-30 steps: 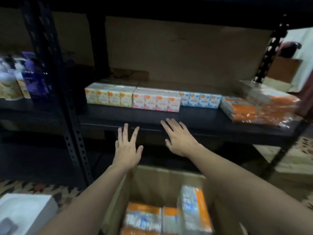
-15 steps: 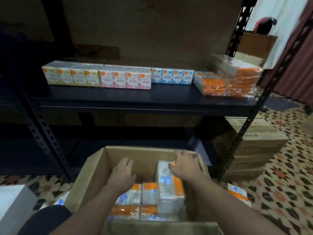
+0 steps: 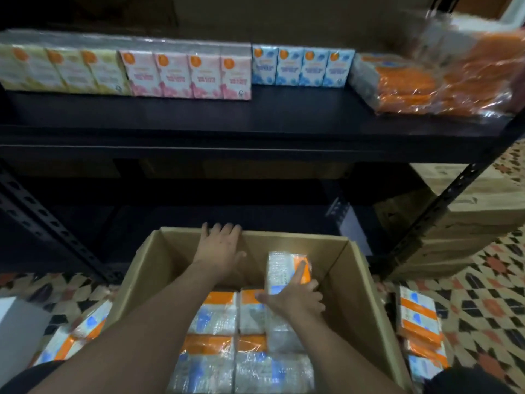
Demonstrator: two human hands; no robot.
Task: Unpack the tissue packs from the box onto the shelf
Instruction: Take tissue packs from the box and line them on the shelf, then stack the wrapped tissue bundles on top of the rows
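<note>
An open cardboard box (image 3: 358, 282) stands on the floor below me, with several plastic-wrapped orange, white and blue tissue packs (image 3: 216, 314) lying flat inside. One tissue pack (image 3: 281, 265) stands upright at the right side of the box. My right hand (image 3: 295, 301) wraps around its lower part, thumb on the left and fingers across the front. My left hand (image 3: 221, 248) lies flat against the box's far wall, fingers spread and fingertips at the rim, holding nothing. The dark shelf (image 3: 255, 118) above carries a stack of orange wrapped packs (image 3: 426, 83) at its right end.
Yellow (image 3: 62, 69), pink (image 3: 187, 75) and blue (image 3: 301, 66) tissue cartons line the back of the shelf. Loose tissue packs lie on the patterned floor right (image 3: 417, 317) and left (image 3: 82, 331) of the box. Stacked cardboard cartons (image 3: 468, 223) sit behind the right shelf post (image 3: 443, 206).
Both hands came down from the shelf edge into the box. My right hand slid down the upright pack and closed around it; my left hand moved forward to the far wall.
</note>
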